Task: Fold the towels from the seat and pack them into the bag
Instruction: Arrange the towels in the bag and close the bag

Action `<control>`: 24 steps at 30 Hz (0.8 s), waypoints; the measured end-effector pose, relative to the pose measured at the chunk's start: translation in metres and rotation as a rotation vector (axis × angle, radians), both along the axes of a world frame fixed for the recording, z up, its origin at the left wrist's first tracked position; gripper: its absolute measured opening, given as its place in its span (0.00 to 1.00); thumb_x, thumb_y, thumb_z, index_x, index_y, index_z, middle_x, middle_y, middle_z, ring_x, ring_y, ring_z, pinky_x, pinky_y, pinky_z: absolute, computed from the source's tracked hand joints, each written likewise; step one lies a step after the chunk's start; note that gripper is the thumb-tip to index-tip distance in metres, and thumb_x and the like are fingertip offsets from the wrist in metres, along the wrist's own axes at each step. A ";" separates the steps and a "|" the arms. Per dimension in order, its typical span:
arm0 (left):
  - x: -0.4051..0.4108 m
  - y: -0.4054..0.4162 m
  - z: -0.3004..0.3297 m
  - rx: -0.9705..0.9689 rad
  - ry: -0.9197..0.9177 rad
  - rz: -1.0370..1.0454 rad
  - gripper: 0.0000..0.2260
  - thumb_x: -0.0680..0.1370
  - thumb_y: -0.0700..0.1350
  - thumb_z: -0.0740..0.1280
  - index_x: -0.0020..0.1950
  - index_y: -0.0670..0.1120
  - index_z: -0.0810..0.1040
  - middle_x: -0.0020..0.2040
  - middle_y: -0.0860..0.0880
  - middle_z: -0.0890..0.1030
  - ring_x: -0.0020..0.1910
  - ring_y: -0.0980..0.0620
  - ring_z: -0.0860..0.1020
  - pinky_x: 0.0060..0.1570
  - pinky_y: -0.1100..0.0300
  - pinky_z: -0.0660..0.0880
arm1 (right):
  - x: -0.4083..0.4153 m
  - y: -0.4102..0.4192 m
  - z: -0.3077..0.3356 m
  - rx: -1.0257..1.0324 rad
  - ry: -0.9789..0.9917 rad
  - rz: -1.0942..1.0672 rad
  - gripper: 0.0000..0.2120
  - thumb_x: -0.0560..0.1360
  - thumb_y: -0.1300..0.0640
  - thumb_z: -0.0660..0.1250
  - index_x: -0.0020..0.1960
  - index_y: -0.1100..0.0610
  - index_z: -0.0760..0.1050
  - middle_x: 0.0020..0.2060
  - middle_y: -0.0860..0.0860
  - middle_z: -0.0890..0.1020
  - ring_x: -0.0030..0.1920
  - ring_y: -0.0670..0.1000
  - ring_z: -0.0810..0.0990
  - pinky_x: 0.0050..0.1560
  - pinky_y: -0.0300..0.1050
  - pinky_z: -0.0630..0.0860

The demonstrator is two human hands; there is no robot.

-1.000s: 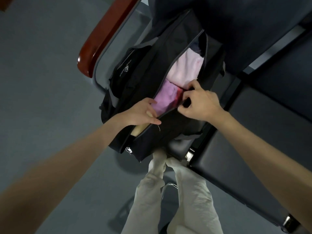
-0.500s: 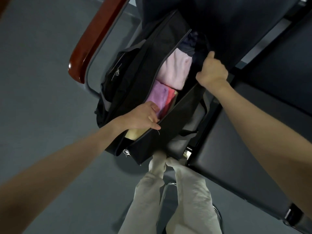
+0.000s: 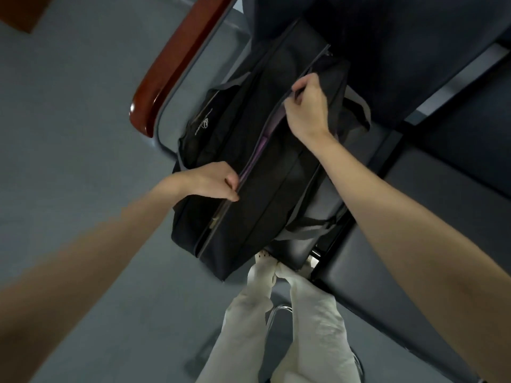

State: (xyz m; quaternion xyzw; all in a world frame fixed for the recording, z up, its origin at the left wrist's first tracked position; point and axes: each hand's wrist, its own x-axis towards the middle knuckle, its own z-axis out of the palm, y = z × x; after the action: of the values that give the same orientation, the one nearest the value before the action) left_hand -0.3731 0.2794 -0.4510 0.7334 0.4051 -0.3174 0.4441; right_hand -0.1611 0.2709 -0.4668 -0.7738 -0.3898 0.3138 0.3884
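A black bag (image 3: pixel 265 189) lies on the dark seat (image 3: pixel 298 248), its long top opening drawn nearly together. Only a thin strip of purple towel (image 3: pixel 258 154) shows through the gap; the other towels are hidden inside. My left hand (image 3: pixel 213 181) pinches the near-left edge of the opening at the zipper line. My right hand (image 3: pixel 307 106) grips the far part of the opening, fingers curled round the bag's flap or zipper pull.
A red-brown wooden armrest (image 3: pixel 177 59) runs along the bag's left side. Dark seat cushions (image 3: pixel 414 244) continue to the right, with the backrest (image 3: pixel 387 37) behind. My legs in pale trousers (image 3: pixel 276 327) stand at the seat's front edge above a grey floor (image 3: pixel 69 134).
The bag's opening went from wide, with pink and purple towels showing, to nearly drawn together. My right hand moved from the middle of the opening to its far end, pulling the flap over.
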 end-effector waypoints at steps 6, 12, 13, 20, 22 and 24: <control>0.044 -0.008 -0.013 0.130 -0.246 0.514 0.15 0.75 0.46 0.72 0.57 0.39 0.79 0.52 0.43 0.82 0.51 0.49 0.80 0.56 0.59 0.75 | 0.013 0.006 -0.005 -0.153 0.171 0.163 0.07 0.77 0.66 0.56 0.53 0.57 0.63 0.34 0.54 0.75 0.23 0.45 0.74 0.23 0.37 0.69; 0.057 -0.003 -0.020 0.474 -0.140 0.562 0.06 0.76 0.44 0.69 0.50 0.44 0.80 0.42 0.50 0.80 0.46 0.49 0.79 0.49 0.56 0.75 | 0.056 0.010 -0.006 -0.022 -0.335 -0.200 0.09 0.77 0.59 0.60 0.56 0.58 0.71 0.49 0.52 0.77 0.47 0.49 0.76 0.43 0.39 0.67; 0.059 -0.002 -0.020 0.504 -0.122 0.550 0.05 0.76 0.45 0.69 0.48 0.43 0.79 0.41 0.49 0.81 0.45 0.48 0.79 0.48 0.55 0.76 | 0.067 0.015 -0.011 -0.071 -0.323 -0.242 0.11 0.77 0.58 0.61 0.59 0.59 0.71 0.55 0.54 0.75 0.54 0.52 0.75 0.48 0.39 0.68; 0.082 0.003 -0.026 0.558 -0.010 0.464 0.06 0.77 0.42 0.67 0.50 0.42 0.80 0.45 0.46 0.82 0.45 0.46 0.80 0.42 0.56 0.75 | 0.119 0.050 -0.037 -0.370 0.081 -0.106 0.24 0.80 0.50 0.60 0.71 0.61 0.64 0.66 0.57 0.72 0.66 0.55 0.71 0.63 0.42 0.67; 0.089 0.002 -0.025 0.587 0.045 0.381 0.05 0.77 0.42 0.66 0.48 0.41 0.79 0.42 0.45 0.81 0.41 0.47 0.78 0.38 0.57 0.73 | 0.122 0.054 -0.041 -0.359 0.119 -0.117 0.23 0.79 0.49 0.62 0.69 0.61 0.67 0.64 0.56 0.74 0.64 0.55 0.73 0.61 0.42 0.69; 0.095 0.003 -0.023 0.598 0.102 0.290 0.06 0.76 0.42 0.66 0.47 0.40 0.79 0.41 0.45 0.80 0.39 0.47 0.77 0.37 0.57 0.72 | 0.124 0.057 -0.043 -0.344 0.193 -0.166 0.22 0.77 0.49 0.64 0.66 0.60 0.69 0.59 0.55 0.76 0.59 0.53 0.75 0.57 0.43 0.72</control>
State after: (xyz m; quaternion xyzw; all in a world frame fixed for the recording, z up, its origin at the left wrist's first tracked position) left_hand -0.2777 0.2821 -0.4738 0.7493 0.6021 -0.1544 0.2286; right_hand -0.0369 0.3279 -0.5103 -0.8243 -0.2266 0.4154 0.3108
